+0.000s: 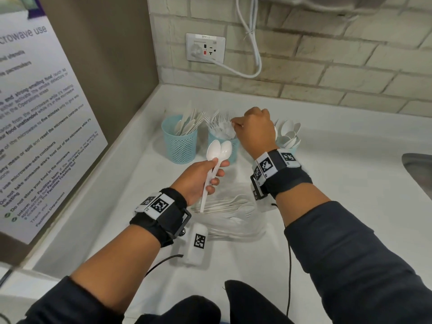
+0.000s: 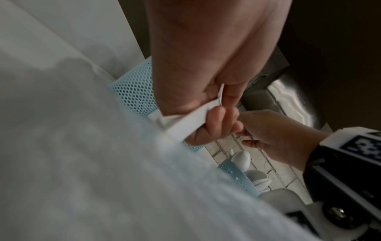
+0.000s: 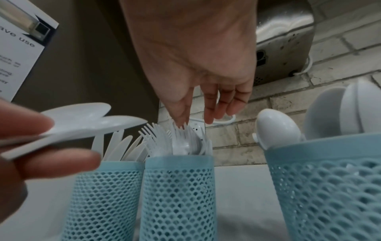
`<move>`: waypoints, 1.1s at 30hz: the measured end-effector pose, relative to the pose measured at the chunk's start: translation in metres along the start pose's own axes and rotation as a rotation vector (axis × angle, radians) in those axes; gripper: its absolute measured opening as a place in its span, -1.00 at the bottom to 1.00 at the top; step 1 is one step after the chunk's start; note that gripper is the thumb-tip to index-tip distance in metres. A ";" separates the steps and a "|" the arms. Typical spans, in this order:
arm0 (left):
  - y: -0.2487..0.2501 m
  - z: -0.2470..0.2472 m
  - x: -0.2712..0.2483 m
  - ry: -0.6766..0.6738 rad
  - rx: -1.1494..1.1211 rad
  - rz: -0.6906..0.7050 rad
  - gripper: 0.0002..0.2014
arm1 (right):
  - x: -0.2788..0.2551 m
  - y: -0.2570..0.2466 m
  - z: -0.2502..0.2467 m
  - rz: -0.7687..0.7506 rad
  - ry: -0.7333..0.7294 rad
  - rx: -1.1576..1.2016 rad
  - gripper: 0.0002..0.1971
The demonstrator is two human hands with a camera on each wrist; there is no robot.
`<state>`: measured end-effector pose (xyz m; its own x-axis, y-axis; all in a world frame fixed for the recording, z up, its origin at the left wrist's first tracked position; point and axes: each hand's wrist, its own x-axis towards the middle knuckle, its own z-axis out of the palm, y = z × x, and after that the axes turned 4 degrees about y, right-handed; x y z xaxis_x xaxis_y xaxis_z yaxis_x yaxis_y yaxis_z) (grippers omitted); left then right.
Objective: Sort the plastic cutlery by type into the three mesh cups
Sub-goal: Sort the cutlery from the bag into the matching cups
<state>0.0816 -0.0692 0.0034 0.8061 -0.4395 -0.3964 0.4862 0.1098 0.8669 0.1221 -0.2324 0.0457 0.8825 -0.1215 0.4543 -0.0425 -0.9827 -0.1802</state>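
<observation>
The left hand (image 1: pixel 198 177) is gripping two white plastic spoons (image 1: pixel 219 149) by their handles, just in front of the middle mesh cup (image 3: pixel 178 192). The right hand (image 3: pixel 198 68) is hovering over that cup's forks (image 3: pixel 164 138), fingers relaxed and pointing down, thumb tip touching the tines. Loose cutlery (image 1: pixel 229 206) is lying on the counter (image 1: pixel 339 160) nearer the person than that cup.

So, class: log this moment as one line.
left hand: holds two spoons | right hand: over fork cup

wall notice (image 1: pixel 35 118) reads "microwave use" (partly cut), "Facilities Department"; outlet label unreadable
</observation>
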 end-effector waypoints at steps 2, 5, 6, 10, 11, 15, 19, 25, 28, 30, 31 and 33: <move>0.001 0.001 -0.001 -0.029 -0.050 -0.029 -0.67 | 0.001 0.001 -0.002 -0.003 -0.004 0.022 -0.71; 0.001 0.006 -0.003 -0.051 -0.075 -0.042 -0.67 | -0.001 0.001 -0.001 0.016 -0.029 0.114 -0.70; 0.001 0.006 -0.003 -0.051 -0.073 -0.042 -0.66 | -0.002 0.001 0.001 0.031 -0.035 0.143 -0.70; 0.002 0.006 -0.005 -0.043 -0.065 -0.043 -0.66 | -0.006 0.000 0.003 0.080 -0.022 0.234 -0.72; 0.002 0.006 -0.005 -0.041 -0.065 -0.044 -0.65 | -0.006 0.001 0.003 0.091 -0.037 0.236 -0.72; 0.003 0.005 -0.004 -0.061 -0.082 -0.050 -0.61 | -0.007 0.002 0.000 0.127 -0.088 0.292 -0.74; 0.004 0.005 -0.004 -0.083 -0.148 -0.048 -0.61 | -0.004 0.005 -0.009 0.213 -0.013 0.457 -0.74; 0.004 0.008 -0.001 -0.091 -0.178 -0.040 -0.58 | -0.007 0.006 -0.029 0.176 -0.285 0.477 -0.59; 0.003 0.010 -0.001 -0.101 -0.184 -0.034 -0.61 | -0.012 0.005 -0.033 0.143 -0.468 0.400 -0.53; 0.002 0.011 -0.001 -0.096 -0.184 -0.023 -0.64 | -0.016 0.003 -0.032 0.152 -0.546 0.455 -0.56; 0.001 0.012 -0.001 -0.087 -0.177 -0.014 -0.66 | -0.018 0.003 -0.030 0.175 -0.557 0.522 -0.60; 0.000 0.013 -0.001 -0.057 -0.152 0.015 -0.68 | -0.020 0.004 -0.028 0.243 -0.538 0.676 -0.74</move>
<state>0.0766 -0.0806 0.0080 0.7953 -0.4865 -0.3617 0.5229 0.2488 0.8153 0.0909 -0.2373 0.0606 0.9925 -0.0664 -0.1029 -0.1217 -0.6260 -0.7703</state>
